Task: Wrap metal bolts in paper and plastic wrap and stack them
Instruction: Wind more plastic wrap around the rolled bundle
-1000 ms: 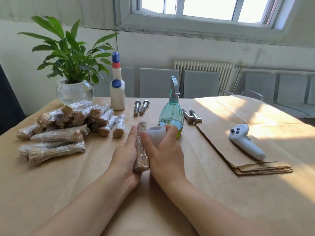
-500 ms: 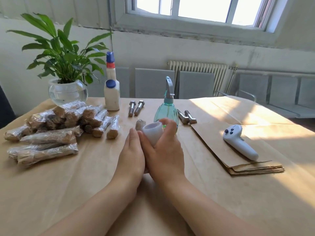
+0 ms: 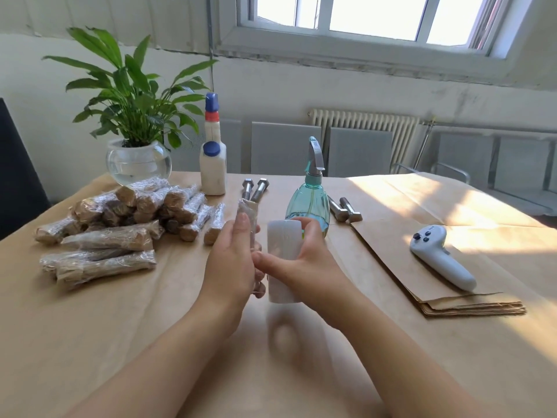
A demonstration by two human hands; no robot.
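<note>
One wrapped bolt (image 3: 248,220) is gripped by the left hand (image 3: 230,267), one plastic wrap roll (image 3: 283,254) by the right hand (image 3: 307,263), and four bare bolts (image 3: 254,190) are seen.

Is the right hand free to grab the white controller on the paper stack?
Probably not yet: the right hand grips the plastic wrap roll. The path to the controller looks open.

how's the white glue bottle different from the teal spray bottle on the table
The white glue bottle is opaque, tall and slim, with two blue caps; the teal spray bottle is see-through, round-bodied, and topped by a grey trigger. The glue bottle stands farther back, beside the plant, fully in view; the spray bottle stands nearer, its base hidden behind the right hand. Both stand upright on the paper-covered table.
</note>
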